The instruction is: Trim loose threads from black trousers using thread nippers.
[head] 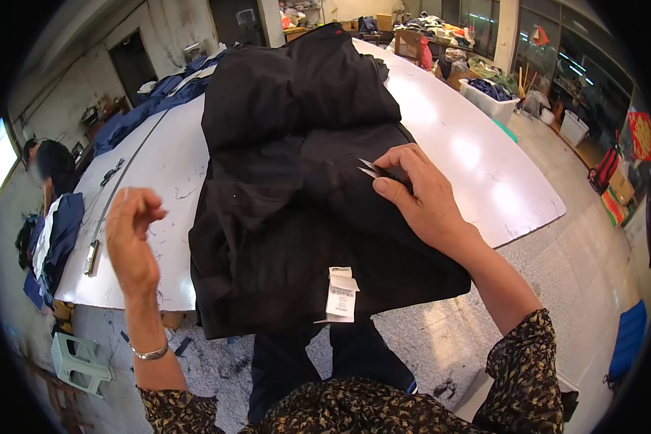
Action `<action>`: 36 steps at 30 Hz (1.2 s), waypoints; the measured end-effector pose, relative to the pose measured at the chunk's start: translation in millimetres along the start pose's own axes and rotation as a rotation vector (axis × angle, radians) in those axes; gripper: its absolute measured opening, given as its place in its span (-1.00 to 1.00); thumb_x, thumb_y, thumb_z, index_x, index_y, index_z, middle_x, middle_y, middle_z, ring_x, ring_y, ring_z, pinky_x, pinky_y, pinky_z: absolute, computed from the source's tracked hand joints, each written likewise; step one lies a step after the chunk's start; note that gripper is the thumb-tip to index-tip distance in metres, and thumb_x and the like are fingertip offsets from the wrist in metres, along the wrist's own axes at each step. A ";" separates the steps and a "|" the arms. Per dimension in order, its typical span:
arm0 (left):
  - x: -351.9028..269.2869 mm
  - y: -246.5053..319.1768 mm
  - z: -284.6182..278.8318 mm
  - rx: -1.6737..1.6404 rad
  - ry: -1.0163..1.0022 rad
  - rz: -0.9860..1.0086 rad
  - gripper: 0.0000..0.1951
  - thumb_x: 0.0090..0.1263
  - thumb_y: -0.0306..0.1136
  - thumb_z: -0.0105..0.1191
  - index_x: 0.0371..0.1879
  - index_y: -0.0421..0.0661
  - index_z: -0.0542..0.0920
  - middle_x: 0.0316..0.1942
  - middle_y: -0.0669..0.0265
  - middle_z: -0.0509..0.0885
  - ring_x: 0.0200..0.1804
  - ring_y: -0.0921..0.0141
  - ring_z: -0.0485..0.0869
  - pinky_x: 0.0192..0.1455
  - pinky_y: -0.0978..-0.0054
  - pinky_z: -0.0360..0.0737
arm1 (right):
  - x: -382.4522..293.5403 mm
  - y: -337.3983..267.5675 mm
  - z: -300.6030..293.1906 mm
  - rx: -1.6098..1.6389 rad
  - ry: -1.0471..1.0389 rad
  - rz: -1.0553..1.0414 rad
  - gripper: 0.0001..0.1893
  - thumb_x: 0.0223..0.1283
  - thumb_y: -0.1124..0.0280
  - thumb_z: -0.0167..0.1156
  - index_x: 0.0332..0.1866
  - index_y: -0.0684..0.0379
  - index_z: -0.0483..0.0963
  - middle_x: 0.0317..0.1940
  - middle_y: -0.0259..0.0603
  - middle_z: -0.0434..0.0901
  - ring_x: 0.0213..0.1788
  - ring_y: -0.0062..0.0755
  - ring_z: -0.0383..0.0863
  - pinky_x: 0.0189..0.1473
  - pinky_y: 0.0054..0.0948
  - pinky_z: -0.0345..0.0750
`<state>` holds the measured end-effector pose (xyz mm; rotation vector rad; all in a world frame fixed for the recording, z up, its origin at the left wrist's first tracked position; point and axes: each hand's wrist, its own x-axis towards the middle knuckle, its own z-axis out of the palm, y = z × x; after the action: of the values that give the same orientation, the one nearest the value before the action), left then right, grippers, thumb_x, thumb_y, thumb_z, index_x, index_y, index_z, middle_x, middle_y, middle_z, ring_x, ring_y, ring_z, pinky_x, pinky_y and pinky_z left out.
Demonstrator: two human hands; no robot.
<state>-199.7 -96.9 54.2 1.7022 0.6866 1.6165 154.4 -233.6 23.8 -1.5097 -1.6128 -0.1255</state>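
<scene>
Several black cloth garments, stacked or folded, lie in front of me, and the nearest black garment (282, 282) hangs over the table's near edge. A white care label (340, 298) with small print shows at its lower hem. My right hand (420, 190) is above the right part of the cloth and holds a pair of thread snips (370, 169). The two blade tips stand apart and point left. To the left of the garment, my left hand (135, 238) is raised over the table, blurred, with loosely bent fingers and nothing visible in it.
The white table (466, 163) bears loose threads, a power strip (91, 257) and a cord at left. Navy garments (146, 108) are piled along its far left edge. A person (54, 165) bends at the far left. A plastic stool (80, 361) and a clothes bin (488, 100) stand on the floor.
</scene>
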 end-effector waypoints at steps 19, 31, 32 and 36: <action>-12.7 12.1 106.5 0.224 -0.404 0.039 -0.70 0.28 -0.57 0.23 0.00 -0.18 0.67 -0.18 0.38 0.72 -0.37 0.62 0.51 -0.21 0.64 0.52 | 12.5 -11.3 3.2 0.915 -0.263 0.779 -0.28 0.13 0.45 0.29 0.46 0.28 0.27 0.12 -0.16 0.52 0.17 -0.45 0.53 0.22 -0.48 0.46; 12.6 -15.1 184.7 0.277 -0.582 0.117 -0.82 0.35 -0.38 0.30 -0.24 -0.23 0.67 -0.40 0.49 0.60 -0.46 0.66 0.39 -0.37 0.66 0.38 | 11.8 -8.5 0.5 0.938 -0.389 0.696 -0.38 0.19 0.48 0.19 0.42 0.26 0.34 0.08 -0.21 0.52 0.15 -0.51 0.51 0.28 -0.58 0.36; 14.0 -17.7 184.8 0.160 -0.585 0.006 -0.83 0.39 -0.36 0.27 -0.30 -0.22 0.66 -0.46 0.51 0.56 -0.48 0.67 0.36 -0.40 0.67 0.34 | 11.5 -7.8 1.9 0.941 -0.389 0.696 -0.38 0.19 0.48 0.19 0.42 0.26 0.34 0.08 -0.21 0.52 0.15 -0.51 0.51 0.28 -0.58 0.36; 14.5 -22.3 191.9 -0.061 -0.476 -0.214 -0.81 0.48 -0.30 0.18 -0.33 -0.16 0.67 -0.50 0.49 0.58 -0.53 0.70 0.31 -0.44 0.72 0.23 | 9.8 1.6 3.9 0.995 -0.344 0.766 -0.40 0.18 0.47 0.24 0.38 0.26 0.37 0.12 -0.21 0.47 0.18 -0.47 0.49 0.28 -0.54 0.38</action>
<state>-6.1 -94.4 47.0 1.8072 0.5506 1.0215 155.1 -223.5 27.0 -1.2255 -0.9370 1.2266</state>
